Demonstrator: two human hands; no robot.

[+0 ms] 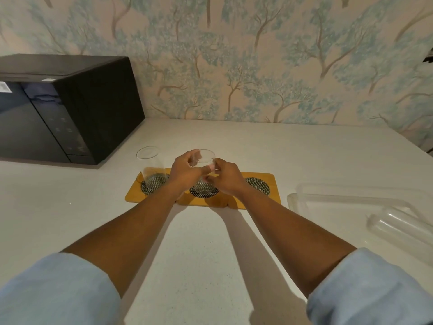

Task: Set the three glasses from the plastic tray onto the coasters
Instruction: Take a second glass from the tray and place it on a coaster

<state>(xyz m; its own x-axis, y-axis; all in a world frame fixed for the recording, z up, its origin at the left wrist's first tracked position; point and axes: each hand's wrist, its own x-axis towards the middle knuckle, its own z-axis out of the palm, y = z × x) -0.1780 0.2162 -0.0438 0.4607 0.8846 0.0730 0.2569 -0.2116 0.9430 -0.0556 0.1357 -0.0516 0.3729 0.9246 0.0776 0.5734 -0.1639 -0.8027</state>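
An orange wooden board [271, 198] on the white counter carries three round black mesh coasters. One clear glass [151, 170] stands upright on the left coaster [145, 188]. A second clear glass [205, 160] stands on the middle coaster [206, 194]; my left hand [185, 173] and my right hand [226, 178] both grip its sides. The right coaster [257, 185] is bare. A third clear glass [400, 227] lies on its side in the clear plastic tray [328, 198] at the right.
A black microwave [70, 109] stands at the back left of the counter [199, 249]. A wall with tree-patterned wallpaper [234, 66] runs behind. The counter's right edge slants past the tray.
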